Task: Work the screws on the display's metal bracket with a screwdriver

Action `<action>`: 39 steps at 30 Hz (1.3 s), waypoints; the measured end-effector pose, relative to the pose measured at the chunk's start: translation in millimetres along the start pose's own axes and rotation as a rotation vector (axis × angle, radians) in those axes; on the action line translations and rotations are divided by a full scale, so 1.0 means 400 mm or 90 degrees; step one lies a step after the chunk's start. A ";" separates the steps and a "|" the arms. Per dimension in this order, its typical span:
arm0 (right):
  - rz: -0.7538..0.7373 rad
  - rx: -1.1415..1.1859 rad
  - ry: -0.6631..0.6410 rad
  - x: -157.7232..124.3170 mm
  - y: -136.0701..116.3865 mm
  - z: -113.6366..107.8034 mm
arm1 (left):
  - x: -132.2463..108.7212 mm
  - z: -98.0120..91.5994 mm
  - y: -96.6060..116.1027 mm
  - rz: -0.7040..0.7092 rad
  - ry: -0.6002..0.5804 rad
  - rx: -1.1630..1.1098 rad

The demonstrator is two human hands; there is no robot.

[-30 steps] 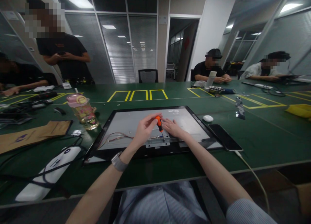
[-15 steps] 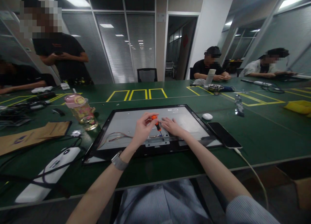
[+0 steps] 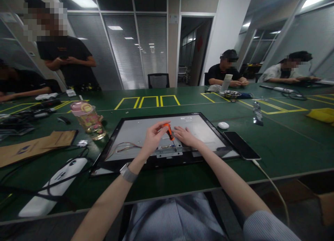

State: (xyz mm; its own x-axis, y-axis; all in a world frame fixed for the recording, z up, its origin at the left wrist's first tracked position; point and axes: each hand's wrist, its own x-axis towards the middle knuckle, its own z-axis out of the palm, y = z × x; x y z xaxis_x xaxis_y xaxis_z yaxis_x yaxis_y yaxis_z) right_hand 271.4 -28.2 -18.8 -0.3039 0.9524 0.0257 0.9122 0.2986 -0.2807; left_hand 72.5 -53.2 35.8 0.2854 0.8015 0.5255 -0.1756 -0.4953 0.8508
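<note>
A monitor panel [image 3: 135, 131] lies face down on the green table [image 3: 287, 143], its grey metal back up inside a black frame. My left hand [image 3: 151, 140] pinches the top of a small orange-handled screwdriver [image 3: 169, 132], which stands nearly upright with its tip at a metal connector bracket [image 3: 169, 151] near the panel's front edge. My right hand [image 3: 185, 136] rests flat on the panel just right of the screwdriver, fingers spread. Thin coloured wires [image 3: 125, 147] run across the panel to the left of my left hand.
A pink-lidded jar [image 3: 87, 119] stands left of the panel, with brown cardboard [image 3: 36, 145] and a white device [image 3: 52, 187] under black cables. A phone [image 3: 241, 145] with a cable and a white case [image 3: 223, 125] lie right. Other people sit or stand around the table.
The screwdriver's handle has shifted slightly between my left fingers, first leaning left, then back upright. My right hand stays flat on the panel.
</note>
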 end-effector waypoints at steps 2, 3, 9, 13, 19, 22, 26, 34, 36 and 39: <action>-0.003 -0.002 0.001 0.001 0.002 0.001 | 0.001 0.002 0.003 0.021 0.032 0.053; -0.005 -0.003 0.001 0.002 0.003 0.002 | 0.001 0.004 0.007 0.031 0.042 0.067; -0.001 -0.014 0.005 0.007 0.007 0.009 | -0.003 0.005 0.032 0.083 0.014 0.076; -0.004 -0.011 0.005 0.004 0.005 0.006 | -0.003 0.003 0.022 0.036 -0.017 0.026; -0.007 0.001 0.007 0.003 0.004 0.004 | -0.002 0.008 0.015 0.061 0.091 0.098; -0.005 0.002 0.007 0.004 0.006 0.006 | -0.004 0.011 0.022 0.067 0.112 0.121; -0.004 0.006 0.005 0.006 0.009 0.008 | -0.005 0.012 0.020 0.051 0.096 0.099; -0.010 0.002 0.011 0.004 0.008 0.008 | 0.002 -0.001 -0.020 0.014 0.040 -0.039; -0.010 -0.001 0.012 0.003 0.005 0.006 | 0.003 0.001 -0.014 0.031 0.071 0.030; -0.010 0.001 0.012 0.002 0.005 0.005 | 0.000 0.007 -0.003 0.039 0.087 0.081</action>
State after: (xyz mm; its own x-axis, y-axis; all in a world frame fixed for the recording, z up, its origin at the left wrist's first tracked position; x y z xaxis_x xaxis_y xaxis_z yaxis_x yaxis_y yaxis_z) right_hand 272.3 -27.1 -21.2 -0.3132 0.9485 0.0475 0.9068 0.3135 -0.2819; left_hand 75.1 -53.6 34.9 0.1463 0.8019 0.5793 -0.0652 -0.5765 0.8145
